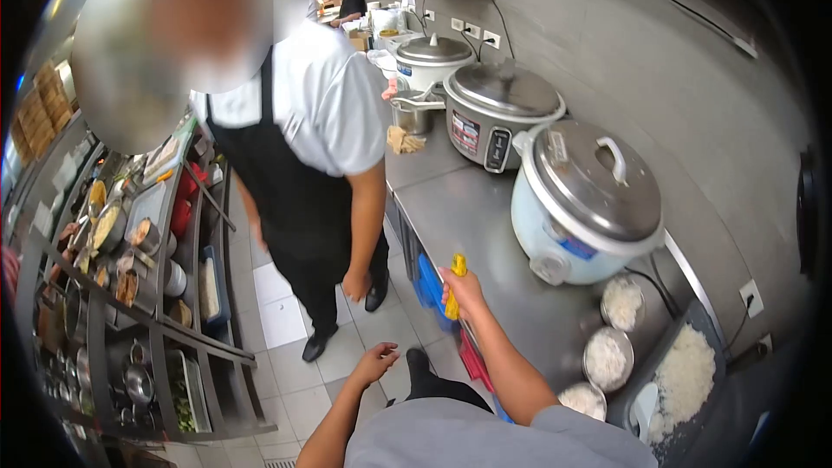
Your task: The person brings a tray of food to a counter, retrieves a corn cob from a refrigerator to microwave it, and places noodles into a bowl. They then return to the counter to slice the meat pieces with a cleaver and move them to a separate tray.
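My right hand [464, 291] is closed round a yellow object [454, 288], held upright over the front edge of the steel counter [433, 193]. What kind of object it is I cannot make out. Lower and to the left, my left hand [375, 363] hangs above the tiled floor with its fingers apart and nothing in it. The nearest large thing to my right hand is a pale blue rice cooker [555, 221] with its metal lid on. Bowls of white rice [608, 359] stand at the counter's near end, beside a dark tray of rice [685, 381] with a white scoop.
A person in a black apron [295, 173] stands in front, left of the counter. Two more cookers [494, 121] and a metal pot [412, 114] line the wall side. Shelves with food containers [143, 286] run along the left. Blue and red bins [433, 290] sit under the counter.
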Motion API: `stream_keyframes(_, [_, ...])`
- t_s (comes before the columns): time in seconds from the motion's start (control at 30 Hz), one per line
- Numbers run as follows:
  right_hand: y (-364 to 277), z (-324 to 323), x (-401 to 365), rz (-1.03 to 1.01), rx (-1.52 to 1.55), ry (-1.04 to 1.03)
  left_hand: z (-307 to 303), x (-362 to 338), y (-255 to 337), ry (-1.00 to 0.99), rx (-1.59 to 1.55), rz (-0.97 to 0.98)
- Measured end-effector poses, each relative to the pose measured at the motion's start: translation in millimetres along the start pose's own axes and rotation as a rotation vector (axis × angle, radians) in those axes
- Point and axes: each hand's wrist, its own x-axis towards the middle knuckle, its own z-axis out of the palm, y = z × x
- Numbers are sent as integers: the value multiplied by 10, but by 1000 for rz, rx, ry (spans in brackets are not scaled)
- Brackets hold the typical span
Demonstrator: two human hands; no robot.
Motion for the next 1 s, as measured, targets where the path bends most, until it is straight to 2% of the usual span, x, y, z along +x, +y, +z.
stream_keyframes(0.1, [-77,11,798,106,79,-143,-266,703,279,-45,144,-4])
stream_keyframes(0.13, [-201,38,1003,95,78,-164,-374,933,408,-24,147,5])
stream_keyframes(0.2, [-332,57,1322,201,163,-189,-578,1274,601,-52,120,-80])
stream_keyframes(0.27, [-353,13,1680,196,228,-243,-779,1639,754,-42,106,-90])
stream_keyframes(0.4, [-453,52,2104,201,379,-328,-1144,2377,1015,-64,-100,-239])
stream_keyframes(0.5, [-503,247,2291,171,258,-301,-1491,2897,1008,-41,-234,-295])
stream_keyframes(0.6, [-549,623,2539,172,173,-263,-1978,3354,821,48,-80,-297])
stream_keyframes(0.67, [-628,957,2722,222,-9,-161,-2369,3608,519,139,6,-307])
stream_keyframes(0.73, [-627,1280,3064,225,-16,-156,-2793,3752,236,238,78,-263])
stream_keyframes(0.8, [-687,1618,3471,109,-123,-210,-3303,3953,-270,283,210,-256])
stream_keyframes(0.87, [-932,2044,3929,67,-124,-172,-3772,3991,-488,311,118,-358])
stream_keyframes(0.93, [-1347,2516,4364,-102,-130,-214,-4197,3985,-677,437,-40,-437])
stream_keyframes(1.0, [-1816,2998,4906,-124,-63,-154,-4730,3953,-861,404,-142,-482])
